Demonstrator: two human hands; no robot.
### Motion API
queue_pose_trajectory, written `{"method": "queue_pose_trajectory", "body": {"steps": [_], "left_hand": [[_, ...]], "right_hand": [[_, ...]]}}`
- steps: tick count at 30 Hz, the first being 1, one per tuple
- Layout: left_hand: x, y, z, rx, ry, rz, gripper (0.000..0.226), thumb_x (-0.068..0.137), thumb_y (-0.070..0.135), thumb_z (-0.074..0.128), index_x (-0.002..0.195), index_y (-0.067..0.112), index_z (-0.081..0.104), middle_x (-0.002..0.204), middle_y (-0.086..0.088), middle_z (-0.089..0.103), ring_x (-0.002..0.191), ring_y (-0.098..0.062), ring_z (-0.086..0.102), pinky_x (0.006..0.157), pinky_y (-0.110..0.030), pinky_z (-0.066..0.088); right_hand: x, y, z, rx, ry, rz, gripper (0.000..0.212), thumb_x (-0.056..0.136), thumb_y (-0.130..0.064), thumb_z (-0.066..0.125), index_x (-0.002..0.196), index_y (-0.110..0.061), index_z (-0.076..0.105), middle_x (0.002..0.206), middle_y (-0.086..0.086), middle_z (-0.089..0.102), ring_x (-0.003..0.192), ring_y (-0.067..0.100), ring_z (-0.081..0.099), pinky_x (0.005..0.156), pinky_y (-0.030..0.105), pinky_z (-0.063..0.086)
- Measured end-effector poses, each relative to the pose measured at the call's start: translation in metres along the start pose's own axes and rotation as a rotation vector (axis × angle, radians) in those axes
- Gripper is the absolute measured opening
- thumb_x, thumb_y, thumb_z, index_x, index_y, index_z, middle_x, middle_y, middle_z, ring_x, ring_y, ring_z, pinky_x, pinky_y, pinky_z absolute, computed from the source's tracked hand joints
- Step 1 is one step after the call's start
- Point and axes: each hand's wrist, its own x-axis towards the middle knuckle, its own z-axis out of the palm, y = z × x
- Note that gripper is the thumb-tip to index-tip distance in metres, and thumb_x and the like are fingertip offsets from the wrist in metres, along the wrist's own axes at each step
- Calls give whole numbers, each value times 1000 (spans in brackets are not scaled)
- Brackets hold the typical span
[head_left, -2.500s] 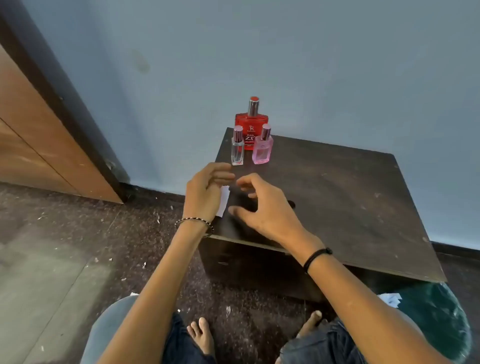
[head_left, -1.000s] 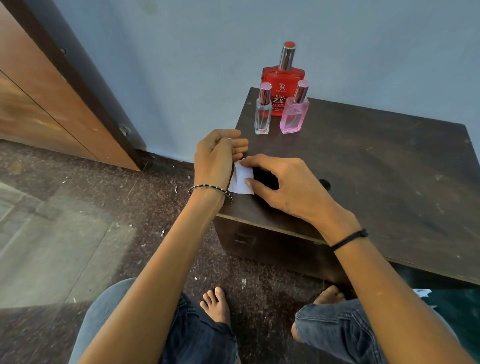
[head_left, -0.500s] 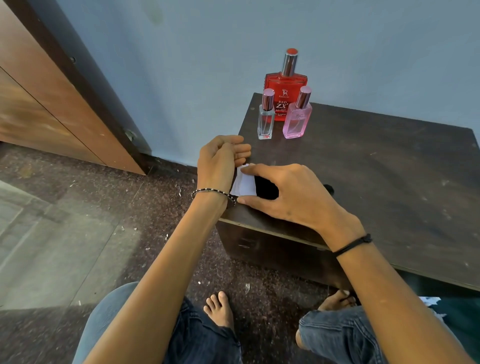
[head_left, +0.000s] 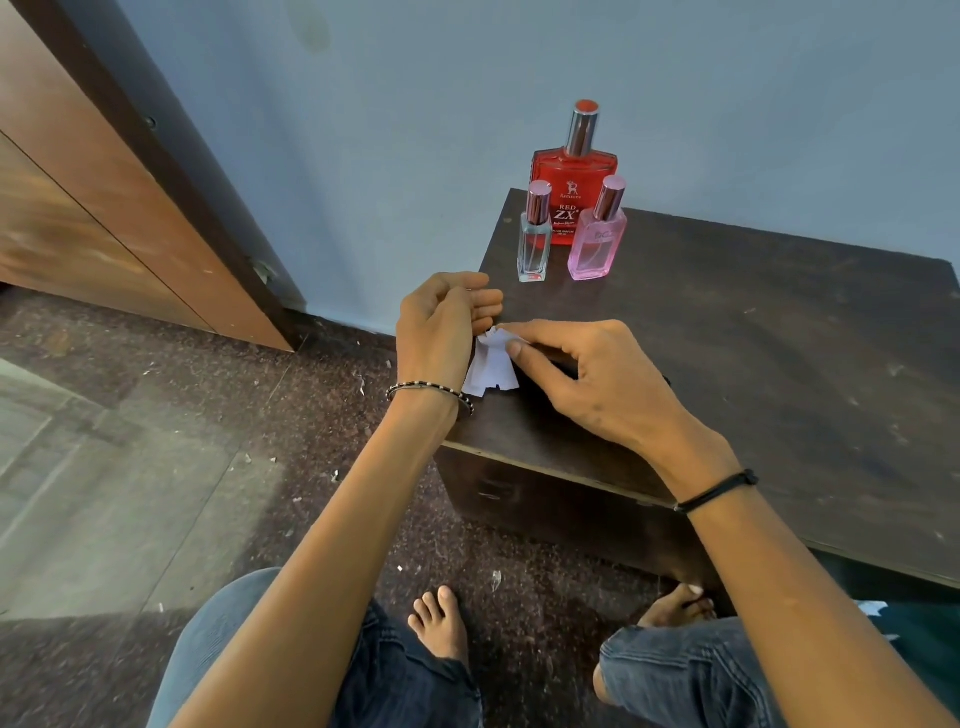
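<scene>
1. Paper (head_left: 491, 366): a small white scrap with a ragged lower edge. It sits at the near-left corner of the table (head_left: 753, 364), about 8 o'clock on the top as read from the seat. The upper end is raised and crumpled, and the lower end hangs close to the table's left edge.
2. Right hand (head_left: 587, 379): pinches the paper's upper end between thumb and forefinger. The other fingers curl over the table at 3 o'clock of the paper. Something dark shows under the palm, but I cannot tell what it is.
3. Left hand (head_left: 441, 327): just beside the paper at its 9 o'clock, back toward the camera, fingers curled inward. The palm side is hidden, so I cannot tell whether it grips the paper or only touches it.
4. Wrists: a beaded bracelet (head_left: 428, 388) on the left and a black band (head_left: 717, 491) on the right.
5. Bottles: three stand upright and capped at the far-left corner, at 12 o'clock of the paper and well apart from both hands.
   - The clear bottle (head_left: 534, 244) is in front.
   - The pink bottle (head_left: 596, 244) is just beside it at 3 o'clock.
   - The red bottle (head_left: 574, 176) is behind both and tallest, with a label reading "RED ZX".
6. Table: dark wood, scuffed, set against a blue wall (head_left: 519, 78) at 12 o'clock.
7. Door (head_left: 78, 208): brown with a dark frame, at 10 o'clock of the table.
8. Floor (head_left: 208, 389): dark and speckled, with pale bits strewn about at 7 to 9 o'clock.
9. Bare feet (head_left: 439, 618) and jeans (head_left: 405, 686): at 6 o'clock, below the table's near edge.
</scene>
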Motion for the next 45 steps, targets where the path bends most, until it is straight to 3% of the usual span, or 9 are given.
{"method": "queue_pose_trajectory", "body": {"steps": [7,10,14,18,21,26,31,35,45], "left_hand": [[-6,5,5,19,172,222,15,91,13,57,95,11,72,76,2,71,65,-12,66,67,-29,58],[-12,6,12,-3,37,156,19,93,28,66,97,9,69,68,-3,72,54,-16,66,53,-30,56],[-21,6,29,-67,-180,84,30,93,29,69,116,10,63,84,-5,79,75,-20,79,63,-31,63],[-19,4,34,-182,-192,30,31,93,11,68,123,11,58,79,-2,79,76,-16,78,65,-28,62],[-20,-2,36,-69,-154,95,29,95,11,66,121,13,55,71,-2,74,74,-17,75,75,-40,64],[-19,-6,41,126,-137,184,10,99,21,61,109,23,63,95,-6,75,87,-22,74,81,-48,62],[-19,-8,43,176,-139,165,17,100,20,58,114,19,68,109,1,72,104,-15,68,92,-44,59],[-17,-8,41,221,-132,193,20,102,18,55,117,18,68,111,4,70,107,-14,66,95,-43,57],[-16,-14,43,296,-142,218,22,100,14,55,111,22,72,96,19,67,93,2,63,83,-20,53]], "right_hand": [[-1,4,-14,-33,340,-19,26,98,-19,66,124,-16,72,123,2,72,99,3,65,84,5,50],[-4,9,-20,-66,404,-58,27,95,-14,70,121,-12,73,123,5,72,103,13,68,80,20,59],[-8,14,-23,-132,389,-81,30,91,-6,69,120,-9,74,127,8,69,116,19,64,84,28,60],[-9,14,-25,-88,361,-36,34,89,-4,72,122,-12,73,131,5,68,117,16,62,83,21,59],[-9,13,-26,-72,352,19,34,91,-4,70,123,-15,73,132,1,67,119,11,60,81,17,58],[0,15,-30,-14,568,188,27,94,-17,69,122,-16,68,118,-3,70,94,-2,64,71,6,51],[18,25,-31,19,568,483,73,85,-54,73,139,-14,47,140,2,57,115,13,60,85,20,49],[34,31,-28,49,469,551,88,79,-60,76,145,-14,40,146,6,54,127,21,57,100,34,49],[45,36,-18,-30,461,454,51,88,-39,76,128,-12,57,120,3,71,96,6,63,71,0,33]]}}
